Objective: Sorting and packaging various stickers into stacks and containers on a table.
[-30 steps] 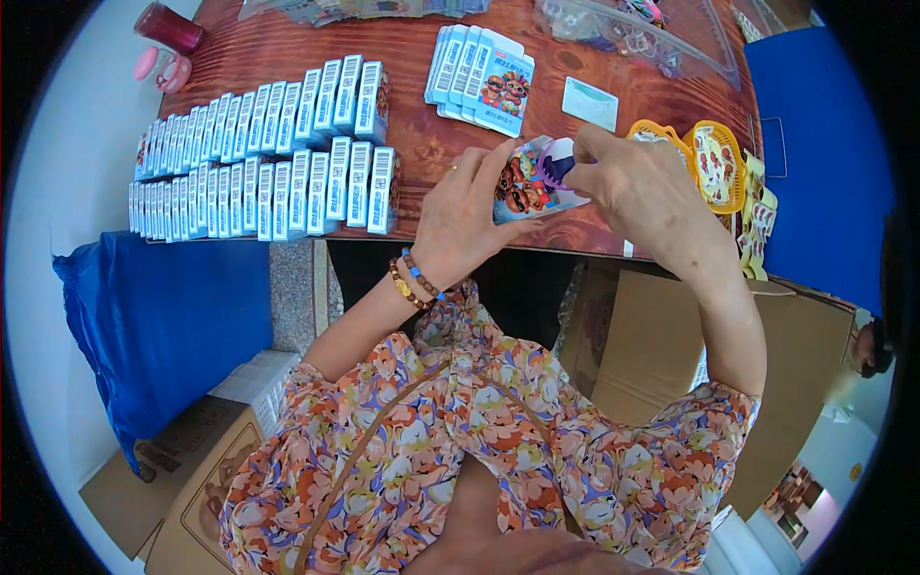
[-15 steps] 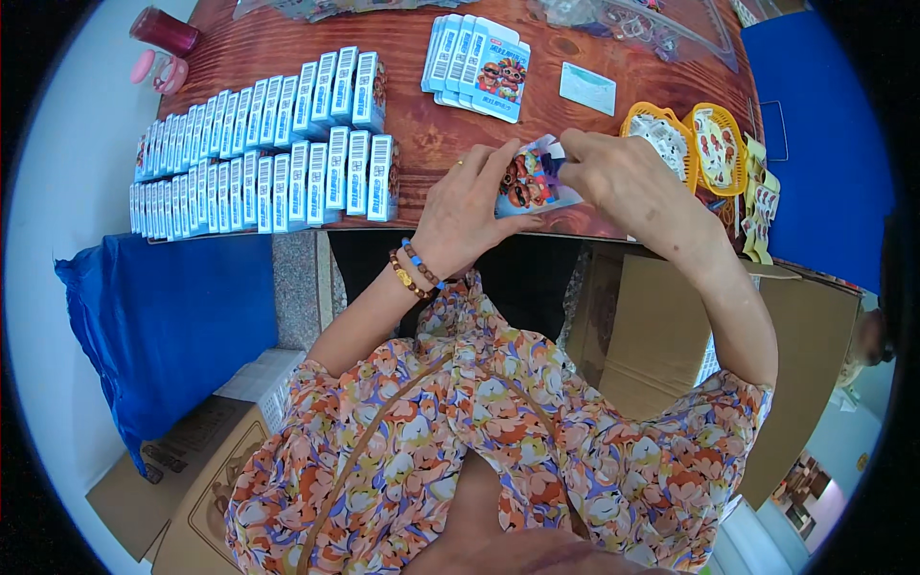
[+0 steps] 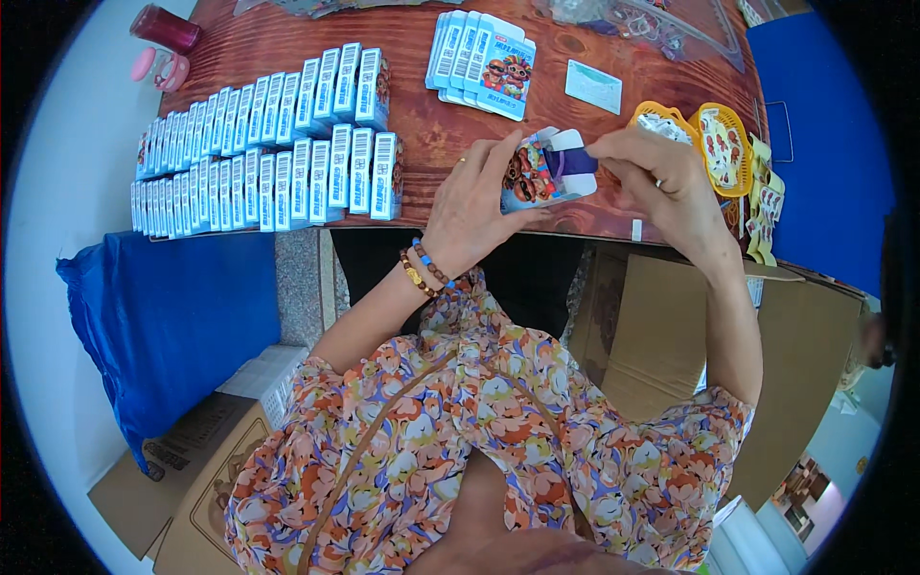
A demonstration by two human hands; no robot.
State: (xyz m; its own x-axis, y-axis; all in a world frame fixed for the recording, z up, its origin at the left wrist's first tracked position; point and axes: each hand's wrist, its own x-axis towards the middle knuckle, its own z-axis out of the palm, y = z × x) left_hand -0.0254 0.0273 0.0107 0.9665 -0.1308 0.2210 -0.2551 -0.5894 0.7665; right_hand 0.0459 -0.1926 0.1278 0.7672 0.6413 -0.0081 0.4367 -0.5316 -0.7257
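Note:
My left hand point(image 3: 470, 196) is closed round a small light-blue printed carton point(image 3: 529, 177), fingers on its far side and thumb along its near edge. The carton lies tilted above the table's front edge, its end at the right open with white flaps spread. A dark purple flat piece point(image 3: 573, 161) sticks out of that mouth; its kind is not clear. At the piece's outer end, the fingertips of my right hand point(image 3: 661, 177) are pinched together, with a ring on one finger.
Two rows of standing filled-out cartons point(image 3: 287, 182) occupy the left, and flat cartons point(image 3: 479, 67) lie behind. A pale card point(image 3: 593, 87), yellow baskets point(image 3: 725, 144) of small pieces and a sticker strip point(image 3: 764, 206) are at the right. A clear bag point(image 3: 661, 29) is farther back.
My right hand has drawn back a little from the carton's mouth and turned, uncovering the open flaps and the purple piece. The left hand keeps its hold on the carton.

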